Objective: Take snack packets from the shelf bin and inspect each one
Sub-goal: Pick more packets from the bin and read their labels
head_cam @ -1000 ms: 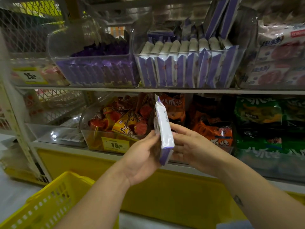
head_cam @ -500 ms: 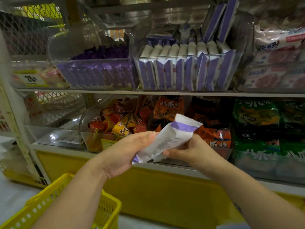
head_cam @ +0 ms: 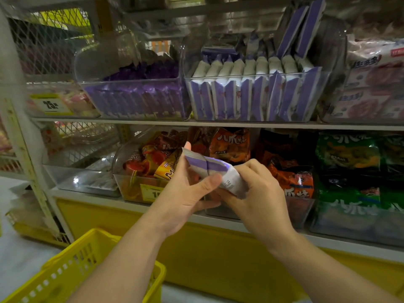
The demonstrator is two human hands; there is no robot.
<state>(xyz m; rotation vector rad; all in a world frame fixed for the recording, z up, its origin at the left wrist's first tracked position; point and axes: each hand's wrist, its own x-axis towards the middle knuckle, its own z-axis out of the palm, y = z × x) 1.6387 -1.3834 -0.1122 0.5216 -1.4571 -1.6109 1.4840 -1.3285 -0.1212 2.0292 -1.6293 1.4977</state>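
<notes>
A white and purple snack packet [head_cam: 215, 169] lies nearly flat between both hands in front of the lower shelf. My left hand [head_cam: 185, 191] grips its left end, thumb on top and fingers behind. My right hand [head_cam: 258, 193] grips its right end from below and behind. Straight above, on the upper shelf, a clear bin [head_cam: 258, 114] holds several identical packets standing in a row.
A second clear bin [head_cam: 135, 110] of purple packets stands to the left of it. Lower-shelf bins hold red and orange snacks [head_cam: 150, 162], orange bags [head_cam: 290, 178] and green bags [head_cam: 349, 162]. A yellow basket [head_cam: 65, 274] hangs at lower left. Yellow price tags [head_cam: 51, 104] mark the shelf fronts.
The packet has turned from standing on edge to lying nearly flat, purple band up. Both hands shifted their hold on it and stayed in front of the lower shelf.
</notes>
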